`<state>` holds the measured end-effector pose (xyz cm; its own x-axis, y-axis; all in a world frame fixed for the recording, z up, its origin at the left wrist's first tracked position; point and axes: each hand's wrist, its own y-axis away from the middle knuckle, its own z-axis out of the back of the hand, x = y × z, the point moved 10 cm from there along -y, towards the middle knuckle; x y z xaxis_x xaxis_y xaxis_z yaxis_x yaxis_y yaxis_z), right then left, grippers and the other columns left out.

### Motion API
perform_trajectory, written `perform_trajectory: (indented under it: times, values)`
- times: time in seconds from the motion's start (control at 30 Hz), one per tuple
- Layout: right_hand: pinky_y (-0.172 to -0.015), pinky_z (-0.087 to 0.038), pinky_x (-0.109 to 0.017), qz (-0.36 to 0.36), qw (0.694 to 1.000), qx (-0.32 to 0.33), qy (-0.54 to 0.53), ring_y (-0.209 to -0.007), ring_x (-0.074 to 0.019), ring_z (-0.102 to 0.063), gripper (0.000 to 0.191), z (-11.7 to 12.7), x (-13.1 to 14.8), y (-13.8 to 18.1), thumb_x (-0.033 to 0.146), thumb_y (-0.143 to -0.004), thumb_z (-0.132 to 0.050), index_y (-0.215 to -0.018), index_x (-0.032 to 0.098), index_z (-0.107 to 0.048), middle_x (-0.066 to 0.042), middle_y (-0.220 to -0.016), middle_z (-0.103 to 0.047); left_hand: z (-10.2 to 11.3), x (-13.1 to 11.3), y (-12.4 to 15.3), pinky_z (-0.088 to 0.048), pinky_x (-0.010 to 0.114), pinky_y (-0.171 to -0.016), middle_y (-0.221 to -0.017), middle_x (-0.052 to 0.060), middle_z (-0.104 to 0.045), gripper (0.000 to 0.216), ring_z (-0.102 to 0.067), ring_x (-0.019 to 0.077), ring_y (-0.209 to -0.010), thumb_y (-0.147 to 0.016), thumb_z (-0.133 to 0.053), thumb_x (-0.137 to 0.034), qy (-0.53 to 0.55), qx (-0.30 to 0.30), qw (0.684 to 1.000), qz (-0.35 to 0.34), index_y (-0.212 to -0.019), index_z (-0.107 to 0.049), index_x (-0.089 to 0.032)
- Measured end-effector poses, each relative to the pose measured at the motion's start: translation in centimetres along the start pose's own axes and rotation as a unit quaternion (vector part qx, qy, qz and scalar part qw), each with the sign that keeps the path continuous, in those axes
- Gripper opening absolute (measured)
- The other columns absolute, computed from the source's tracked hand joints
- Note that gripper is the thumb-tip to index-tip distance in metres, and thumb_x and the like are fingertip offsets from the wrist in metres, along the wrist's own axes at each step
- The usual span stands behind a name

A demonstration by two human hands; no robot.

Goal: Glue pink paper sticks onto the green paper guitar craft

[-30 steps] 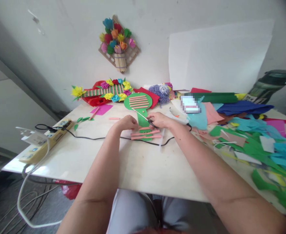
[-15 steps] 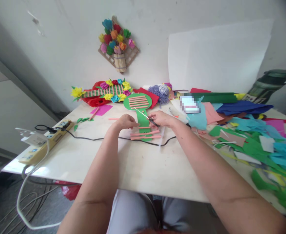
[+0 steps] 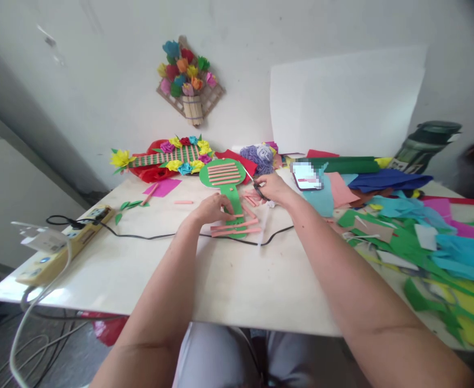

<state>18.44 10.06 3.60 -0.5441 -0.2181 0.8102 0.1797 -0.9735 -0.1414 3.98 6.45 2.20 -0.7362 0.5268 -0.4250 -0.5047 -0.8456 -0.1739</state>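
Head view: right hand (image 3: 272, 188) (fingers curled) grips scissors (image 3: 256, 190).

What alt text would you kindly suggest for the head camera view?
A left hand rests on a green paper cutout with pink strips; the right hand holds scissors beside it. Paper scraps litter the table on the right.

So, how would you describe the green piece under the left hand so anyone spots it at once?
On the white table, look mid-table, just past the black cable. There the left hand rests on a green cutout. It is paddle-shaped, a round head on a stem, crossed by pink strips, unlike the loose green scraps at the right.
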Motion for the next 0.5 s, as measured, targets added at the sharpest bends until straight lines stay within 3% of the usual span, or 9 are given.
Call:
perform_trajectory:
  times: [0.17,0.3,0.4,0.5]
  values:
    - [-0.049,-0.04,-0.021,-0.013,0.984,-0.012,0.18,-0.048,-0.0127,-0.058,0.018,1.4,-0.4,0.0,0.028,-0.067,-0.057,-0.076,0.019,-0.069,-0.002,-0.057,-0.064,-0.1,0.3,-0.3,-0.04,0.025,-0.065,-0.075,0.003,-0.065,0.015,-0.055,0.0147,-0.071,-0.063,-0.066,-0.033,0.008,-0.007,1.0,-0.004,-0.065,-0.068,-0.018]
    - [-0.053,-0.039,-0.021,-0.024,0.968,-0.022,0.249,-0.058,-0.0137,-0.06,0.021,2.2,0.5,0.7,0.032,-0.068,-0.056,-0.08,0.022,-0.07,-0.003,-0.065,-0.068,0.8,1.6,-0.2,-0.04,0.024,-0.058,-0.066,0.002,-0.064,0.017,-0.055,0.0135,-0.063,-0.062,-0.066,-0.033,0.08,-0.068,0.993,0.053,-0.063,-0.066,-0.016]
    - [-0.055,-0.04,-0.022,-0.028,0.964,-0.013,0.263,-0.065,-0.0153,-0.062,0.023,2.1,0.7,0.8,0.034,-0.068,-0.056,-0.084,0.023,-0.071,-0.003,-0.073,-0.069,1.3,2.5,0.1,-0.04,0.024,-0.051,-0.06,0.002,-0.063,0.02,-0.055,0.0127,-0.055,-0.062,-0.066,-0.033,0.197,-0.123,0.968,0.1,-0.065,-0.063,-0.014]
    - [-0.058,-0.04,-0.022,-0.01,0.961,-0.026,0.277,-0.076,-0.0178,-0.062,0.025,2.1,0.8,0.6,0.032,-0.066,-0.058,-0.087,0.024,-0.071,-0.004,-0.086,-0.07,1.0,2.9,0.3,-0.042,0.024,-0.047,-0.057,0.002,-0.062,0.026,-0.056,0.0128,-0.05,-0.059,-0.069,-0.031,0.345,-0.146,0.919,0.122,-0.075,-0.06,-0.013]
